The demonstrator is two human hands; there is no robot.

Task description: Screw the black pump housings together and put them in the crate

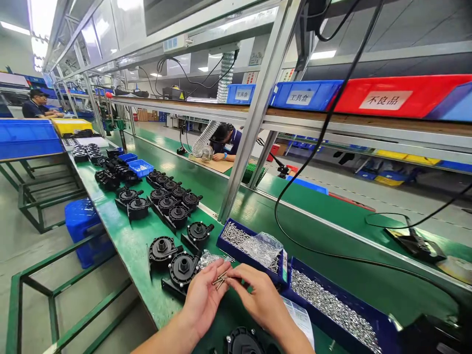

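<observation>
My left hand is palm up and slightly cupped, with several long thin screws lying across its fingers. At those fingers, my right hand pinches the end of a screw between thumb and forefinger. Just beyond my left hand stands a black round pump housing with a central spout. Another black housing is partly cut off at the bottom edge. A dark blue bin of long screws and a clear plastic bag lies behind my hands. Right of it, a second blue bin holds small shiny nuts.
Rows of black housings run up the green bench to a small blue tray. A metal post rises behind the screw bin. A black cable hangs across the right. A co-worker bends over the opposite bench.
</observation>
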